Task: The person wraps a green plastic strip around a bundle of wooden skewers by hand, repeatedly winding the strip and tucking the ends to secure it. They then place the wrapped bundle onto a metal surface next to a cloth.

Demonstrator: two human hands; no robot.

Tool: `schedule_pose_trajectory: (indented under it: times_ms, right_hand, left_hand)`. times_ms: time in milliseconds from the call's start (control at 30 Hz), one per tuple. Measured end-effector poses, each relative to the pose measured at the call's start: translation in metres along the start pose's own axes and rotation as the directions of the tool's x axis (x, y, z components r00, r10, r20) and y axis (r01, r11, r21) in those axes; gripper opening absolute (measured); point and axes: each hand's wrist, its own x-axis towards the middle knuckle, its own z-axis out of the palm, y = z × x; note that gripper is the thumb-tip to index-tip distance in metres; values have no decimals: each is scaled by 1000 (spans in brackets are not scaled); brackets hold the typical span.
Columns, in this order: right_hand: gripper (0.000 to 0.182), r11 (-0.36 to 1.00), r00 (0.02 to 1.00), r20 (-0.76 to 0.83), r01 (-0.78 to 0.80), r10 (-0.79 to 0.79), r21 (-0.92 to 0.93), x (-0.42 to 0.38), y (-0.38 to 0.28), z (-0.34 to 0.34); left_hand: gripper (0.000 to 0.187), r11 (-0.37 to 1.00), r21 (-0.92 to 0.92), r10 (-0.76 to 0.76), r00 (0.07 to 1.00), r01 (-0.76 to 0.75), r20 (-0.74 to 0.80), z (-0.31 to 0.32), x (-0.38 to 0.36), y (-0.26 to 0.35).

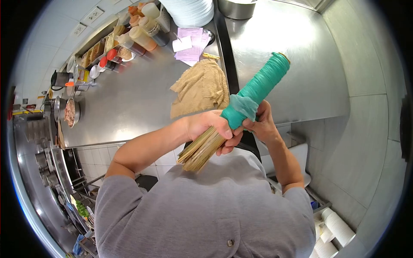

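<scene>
While the left hand [215,124] closes its fingers around the straw bundle [201,150], where this meets the green wrap [265,78], the right hand's [265,124] fingers pinch the wrap's side, near the table's [120,105] edge.

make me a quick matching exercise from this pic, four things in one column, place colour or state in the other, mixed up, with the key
1. bamboo brush
2. cloth
3. paper slips
4. plates

A. purple and white
B. in a tall stack
C. held by the left hand and right hand
D. tan and rumpled

Pairs: 1-C, 2-D, 3-A, 4-B
</scene>
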Motion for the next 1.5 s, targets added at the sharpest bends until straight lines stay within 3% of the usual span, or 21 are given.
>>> schedule_pose_trajectory:
  times_ms: [200, 267, 300, 367, 433, 533, 633, 733, 833, 900, 1000, 1133, 1233, 1333, 1400, 1500]
  right_hand:
    - [36, 985, 993, -48, 103, -110, -140, 3, 9, 0]
    - [34, 970, 989, -49, 126, -139, -207, 7, -1, 3]
    - [33, 960, 987, -49, 137, -153, -244, 9, -4, 4]
    - [31, 944, 986, -98, 100, -138, -316, 16, -6, 4]
    - [30, 923, 980, -130, 95, -153, -374, 25, -3, 6]
    - [31, 894, 969, -169, 87, -178, -439, 38, 6, 16]
    - [33, 881, 953, -270, -7, -138, -473, 44, 3, 31]
    - [29, 897, 949, -293, -29, -113, -442, 52, 0, 36]
    - [17, 946, 949, -304, -22, -81, -323, 55, 6, 36]
    - [13, 959, 957, -290, -60, -24, -278, 53, 6, 29]
    - [20, 984, 931, -364, -89, 26, -157, 49, 4, 28]
    - [23, 894, 890, -412, -11, -195, -447, 46, 6, 35]
    - [23, 846, 881, -405, -11, -243, -533, 42, 6, 45]
    - [20, 884, 888, -419, -34, -187, -466, 37, 7, 50]
    - [17, 935, 890, -444, -62, -106, -349, 31, -1, 51]
    - [17, 929, 917, -393, -84, -70, -360, 21, -16, 44]
  left_hand:
    - [26, 934, 356, 56, 968, 36, -246, 8, -14, 18]
    - [27, 812, 583, 252, 920, -32, -301, 13, -17, 25]
    - [27, 730, 682, 349, 885, -50, -308, 16, -19, 28]
    - [31, 363, 925, 536, 786, 115, -308, 34, -24, 37]
    - [33, -19, 935, 735, 639, 353, -226, 29, -23, 27]
    - [30, -3, 820, 841, 445, 573, -308, 15, -11, 21]
    - [31, 113, 859, 837, 418, 500, -353, 5, -11, 23]
    - [29, 252, 965, 822, 510, 74, -254, -12, -14, 18]
    - [27, 346, 937, 805, 528, -49, -270, -18, -15, 18]
    - [26, 403, 915, 757, 558, 10, -339, -15, -19, 23]
    - [24, 477, 872, 689, 571, 105, -446, -17, -21, 29]
    - [21, 525, 838, 656, 558, 146, -508, -34, -13, 28]
    - [19, 473, 872, 695, 553, 130, -459, -40, -4, 25]
    - [14, 613, 789, 640, 558, 44, -529, -35, -1, 23]
    - [11, 671, 741, 574, 610, 32, -547, -36, -4, 21]
    - [9, 773, 632, 488, 686, -53, -540, -25, -8, 12]
